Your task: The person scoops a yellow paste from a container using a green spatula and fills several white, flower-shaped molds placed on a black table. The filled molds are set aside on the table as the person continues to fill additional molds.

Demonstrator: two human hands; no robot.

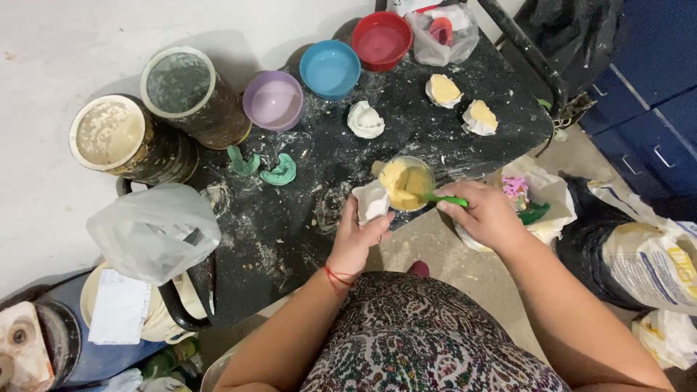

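— What do we hold?
— Our left hand (357,236) grips a white mould (372,201); our right hand (485,215) clasps a green spatula (444,199) in the yellow-filled cup (406,184).
— Where?
— Table (290,232) edge, six o'clock from the blue bowl (330,69).

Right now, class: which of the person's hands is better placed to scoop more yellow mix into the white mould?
Probably the right hand: it grips the green spatula in the mixing cup. The left hand steadies the white mould.
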